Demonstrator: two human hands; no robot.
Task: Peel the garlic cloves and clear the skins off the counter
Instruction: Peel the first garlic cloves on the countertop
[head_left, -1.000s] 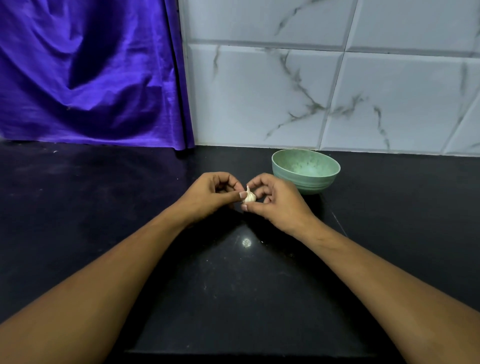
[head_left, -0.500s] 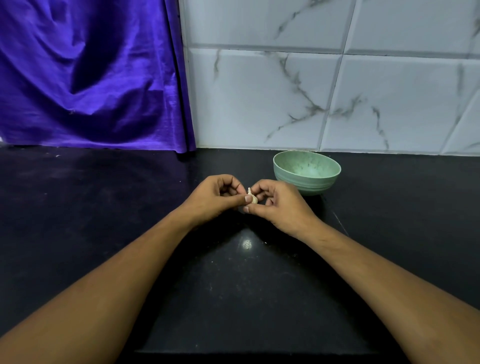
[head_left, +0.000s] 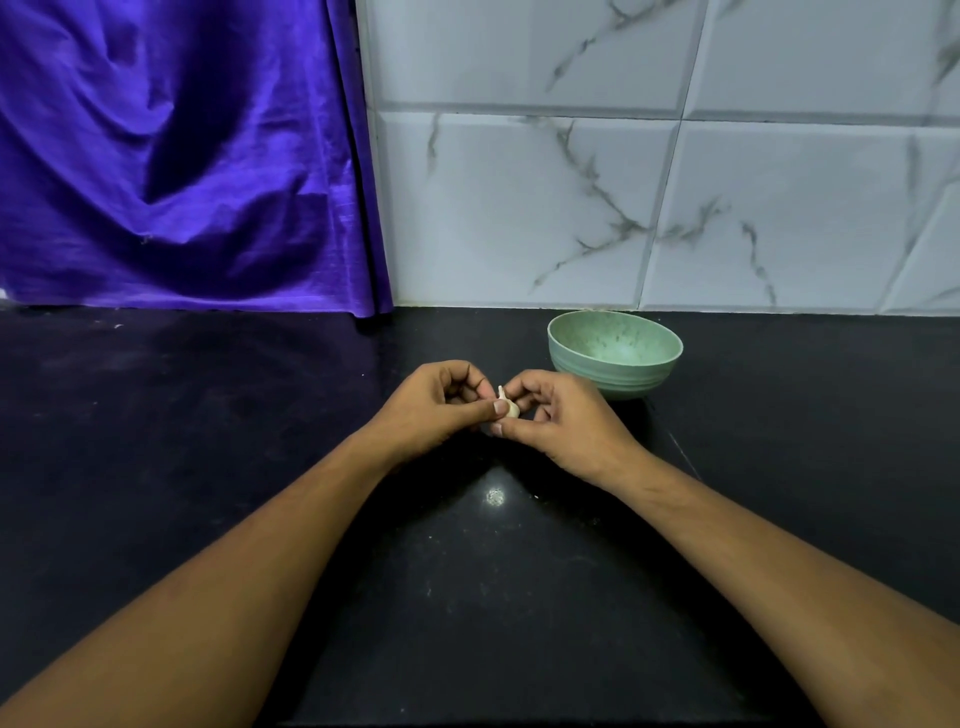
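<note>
While both hands meet above the black bench (head_left: 156, 467), the left hand (head_left: 436, 405) and the right hand (head_left: 561, 421) pinch one garlic (head_left: 508, 406) between their fingertips, each grip closed on it. Just behind stands a green bowl (head_left: 615, 358).

No legible text, label, brand, number or sign found on any surface in view: bowl (head_left: 614, 358), counter (head_left: 208, 441), tiles (head_left: 519, 208) and cloth (head_left: 182, 156) all carry no readable marking
</note>
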